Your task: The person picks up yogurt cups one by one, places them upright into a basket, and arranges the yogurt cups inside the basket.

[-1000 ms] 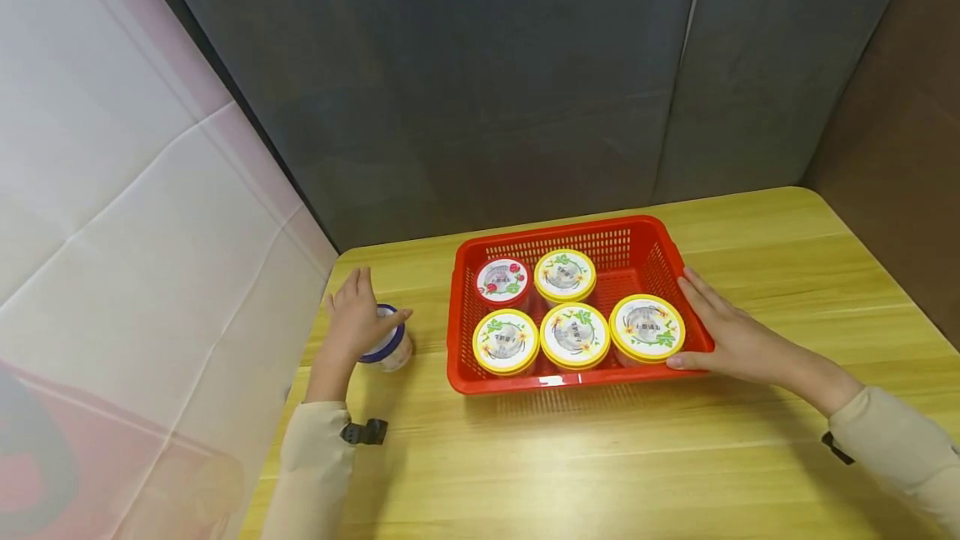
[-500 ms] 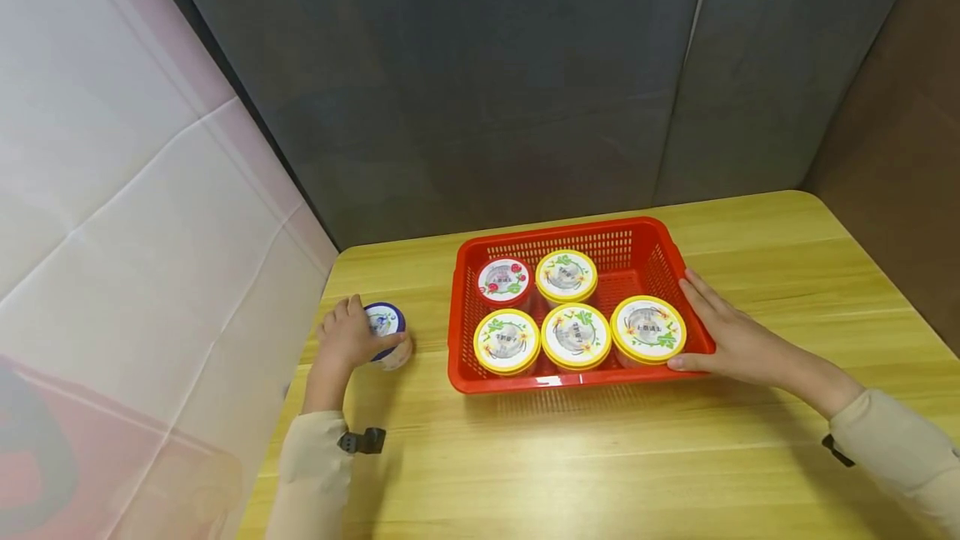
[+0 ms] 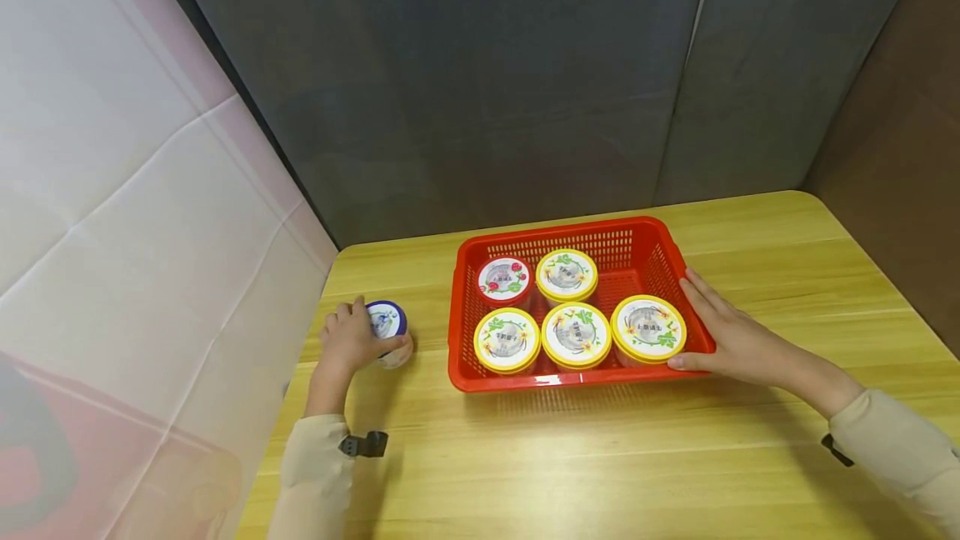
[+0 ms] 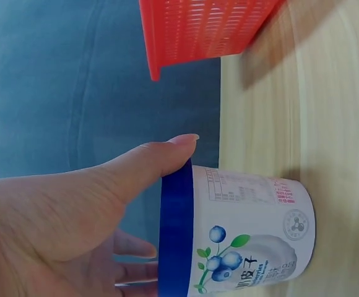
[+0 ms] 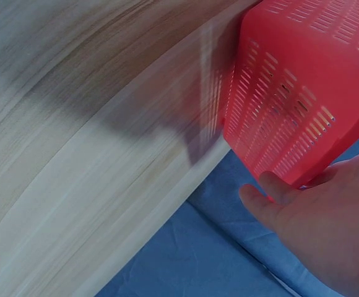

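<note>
My left hand grips a small tub with a blue lid at the left of the table. In the left wrist view, the thumb lies at the edge of the blue lid and the fingers reach round its far side; the white tub shows printed blueberries. It stands upright. My right hand rests on the right end of a red plastic basket, fingers extended along its rim and thumb at the front corner. The right wrist view has the fingertips right at the rim.
Inside the basket stand a red-lidded tub and several yellow-lidded tubs, such as the rightmost yellow-lidded tub. The wooden table meets a dark backdrop behind and a pale panel at left.
My left hand has come down from above the blue-lidded tub and its fingers have closed around the lid. The right hand and the basket have stayed in place.
</note>
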`<move>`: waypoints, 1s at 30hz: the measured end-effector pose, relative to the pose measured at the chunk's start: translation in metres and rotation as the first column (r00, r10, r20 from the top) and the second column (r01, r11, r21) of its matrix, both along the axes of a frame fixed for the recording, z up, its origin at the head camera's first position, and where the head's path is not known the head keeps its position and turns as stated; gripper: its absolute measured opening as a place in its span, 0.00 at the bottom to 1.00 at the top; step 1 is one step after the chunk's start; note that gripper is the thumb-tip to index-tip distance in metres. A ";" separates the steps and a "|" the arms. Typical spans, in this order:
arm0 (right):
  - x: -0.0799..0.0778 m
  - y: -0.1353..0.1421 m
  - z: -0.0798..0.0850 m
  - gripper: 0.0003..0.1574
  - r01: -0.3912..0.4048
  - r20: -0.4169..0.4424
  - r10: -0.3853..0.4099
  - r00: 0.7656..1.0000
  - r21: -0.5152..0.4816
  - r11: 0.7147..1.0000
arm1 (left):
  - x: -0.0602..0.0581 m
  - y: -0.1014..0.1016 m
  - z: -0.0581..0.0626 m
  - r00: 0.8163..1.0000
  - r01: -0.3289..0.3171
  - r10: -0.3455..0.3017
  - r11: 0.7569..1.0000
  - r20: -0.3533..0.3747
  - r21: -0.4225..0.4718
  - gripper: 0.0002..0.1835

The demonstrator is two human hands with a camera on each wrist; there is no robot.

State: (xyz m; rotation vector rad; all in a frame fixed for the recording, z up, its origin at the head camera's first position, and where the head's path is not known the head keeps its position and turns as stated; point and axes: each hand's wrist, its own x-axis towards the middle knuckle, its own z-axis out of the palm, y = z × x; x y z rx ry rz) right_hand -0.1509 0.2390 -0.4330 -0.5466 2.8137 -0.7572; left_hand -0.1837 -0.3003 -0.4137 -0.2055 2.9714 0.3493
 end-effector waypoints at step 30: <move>0.001 -0.002 0.002 0.79 -0.007 -0.003 0.007 1.000 -0.005 1.000 | -0.009 0.032 0.066 0.960 0.071 -0.065 0.997 -0.274 0.010 0.64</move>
